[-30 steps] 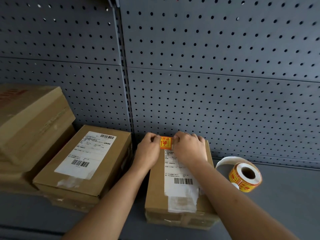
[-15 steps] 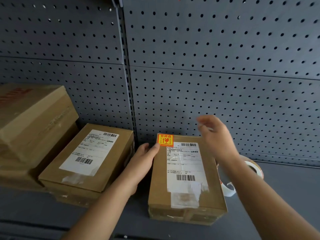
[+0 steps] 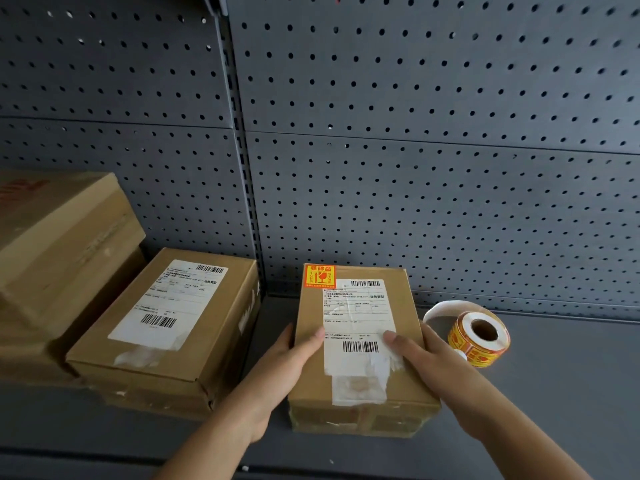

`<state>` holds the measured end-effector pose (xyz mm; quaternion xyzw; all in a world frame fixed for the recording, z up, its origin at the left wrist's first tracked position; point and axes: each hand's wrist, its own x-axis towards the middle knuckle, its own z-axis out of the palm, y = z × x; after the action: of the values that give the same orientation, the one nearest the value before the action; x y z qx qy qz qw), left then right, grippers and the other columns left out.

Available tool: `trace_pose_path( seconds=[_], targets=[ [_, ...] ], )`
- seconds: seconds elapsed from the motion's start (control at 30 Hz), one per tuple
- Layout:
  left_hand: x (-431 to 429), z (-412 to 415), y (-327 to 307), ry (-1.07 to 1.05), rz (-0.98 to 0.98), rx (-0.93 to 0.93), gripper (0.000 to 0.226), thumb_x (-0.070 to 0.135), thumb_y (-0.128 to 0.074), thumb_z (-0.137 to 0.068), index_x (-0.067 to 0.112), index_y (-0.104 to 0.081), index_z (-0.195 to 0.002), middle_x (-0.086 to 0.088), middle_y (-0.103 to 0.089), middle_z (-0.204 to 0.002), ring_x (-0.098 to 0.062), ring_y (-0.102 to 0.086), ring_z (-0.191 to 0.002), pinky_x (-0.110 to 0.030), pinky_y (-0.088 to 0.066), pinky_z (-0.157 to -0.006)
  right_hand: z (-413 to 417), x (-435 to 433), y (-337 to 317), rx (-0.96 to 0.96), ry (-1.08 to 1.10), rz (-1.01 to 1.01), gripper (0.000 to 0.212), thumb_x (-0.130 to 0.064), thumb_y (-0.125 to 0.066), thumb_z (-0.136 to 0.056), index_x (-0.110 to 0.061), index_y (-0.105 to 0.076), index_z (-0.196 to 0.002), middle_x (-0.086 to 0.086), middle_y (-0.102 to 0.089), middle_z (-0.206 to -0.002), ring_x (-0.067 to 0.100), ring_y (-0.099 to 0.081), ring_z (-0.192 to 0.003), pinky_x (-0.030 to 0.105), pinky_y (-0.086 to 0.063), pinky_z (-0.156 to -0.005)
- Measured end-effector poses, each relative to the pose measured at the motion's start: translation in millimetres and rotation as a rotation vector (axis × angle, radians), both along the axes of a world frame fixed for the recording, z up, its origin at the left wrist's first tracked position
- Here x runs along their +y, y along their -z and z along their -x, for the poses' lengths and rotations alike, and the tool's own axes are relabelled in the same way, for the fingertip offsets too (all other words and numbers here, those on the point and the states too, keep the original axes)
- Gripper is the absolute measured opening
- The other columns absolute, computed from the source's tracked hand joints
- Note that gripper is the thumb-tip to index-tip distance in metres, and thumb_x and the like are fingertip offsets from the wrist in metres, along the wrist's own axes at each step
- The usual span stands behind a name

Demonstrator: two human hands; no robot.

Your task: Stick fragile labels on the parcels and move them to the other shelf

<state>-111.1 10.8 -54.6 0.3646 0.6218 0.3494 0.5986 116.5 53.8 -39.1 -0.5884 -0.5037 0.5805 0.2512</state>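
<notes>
Head-worn; close, down onto shelf (image 3: 554,393)

Gap between labelled parcel (image 3: 360,341) and unlabelled parcel (image 3: 166,327) to its left is narrow; left hand (image 3: 280,372) fills the near part, gripping the labelled parcel's left edge. On the other side, right hand (image 3: 426,362) grips the right edge, with label roll (image 3: 479,337) just beside it and the roll's loose paper tail (image 3: 440,308) curling toward the parcel. Shelf deck (image 3: 571,393) right of the roll gives wide passage. Far left is blocked by stacked cartons (image 3: 59,244) just beside the unlabelled parcel. Pegboard wall (image 3: 415,168) is close behind, leaving only a thin strip of deck. Upright post (image 3: 242,168) stands at the back between the parcels. Open air above the parcel tops.
</notes>
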Motion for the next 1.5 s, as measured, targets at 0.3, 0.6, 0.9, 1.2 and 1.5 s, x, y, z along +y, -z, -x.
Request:
trace_pose_path(
  seconds=[0.3,0.6,0.9,1.2,1.5],
  targets=[
    [-4,-6,-5,-0.026,-0.015,-0.011,0.038,0.058,-0.059,-0.092,0.05,-0.056,-0.129,0.022,-0.074,-0.11,-0.012,-0.066,-0.112,-0.042,-0.046,-0.105,2,-9,-4,0.077,0.018,0.018,0.043,-0.044,-0.068,-0.091,-0.041,-0.053,-0.131,-0.014,-0.077,-0.107,0.012,-0.075,-0.095,0.039,-0.059,-0.092],
    [-12,-17,-21,-0.018,-0.187,0.016,0.033,0.053,-0.056,-0.095,0.055,-0.053,-0.128,0.035,-0.07,-0.108,0.004,-0.065,-0.104,-0.022,-0.045,-0.08,-6,-17,-15,0.095,0.052,-0.122,0.037,-0.042,-0.068,-0.092,-0.046,-0.055,-0.127,-0.02,-0.076,-0.106,0.004,-0.074,-0.094,0.032,-0.057,-0.085],
    [-13,-30,-41,0.05,-0.413,0.033,0.04,0.046,-0.056,-0.096,0.053,-0.047,-0.135,0.035,-0.066,-0.119,0.015,-0.062,-0.104,-0.019,-0.044,-0.087,-21,-28,-36,0.097,0.094,-0.311,0.039,-0.032,-0.066,-0.094,-0.046,-0.054,-0.129,-0.025,-0.073,-0.106,-0.004,-0.071,-0.094,0.018,-0.053,-0.075],
    [-11,-51,-48,0.149,-0.535,0.021,0.045,0.045,-0.056,-0.095,0.052,-0.043,-0.137,0.033,-0.066,-0.123,0.011,-0.062,-0.111,-0.018,-0.047,-0.089,-46,-44,-48,0.017,0.175,-0.419,0.052,-0.049,-0.07,-0.089,-0.056,-0.046,-0.134,-0.018,-0.069,-0.124,0.01,-0.064,-0.118,0.043,-0.051,-0.103],
    [-8,-96,-57,0.266,-0.571,-0.02,0.049,0.046,-0.057,-0.09,0.046,-0.045,-0.138,0.031,-0.068,-0.12,0.01,-0.064,-0.109,-0.019,-0.047,-0.091,-90,-70,-56,0.001,0.252,-0.494,0.061,-0.043,-0.067,-0.089,-0.047,-0.038,-0.142,-0.022,-0.07,-0.122,0.006,-0.069,-0.11,0.041,-0.054,-0.1]
  ],
)
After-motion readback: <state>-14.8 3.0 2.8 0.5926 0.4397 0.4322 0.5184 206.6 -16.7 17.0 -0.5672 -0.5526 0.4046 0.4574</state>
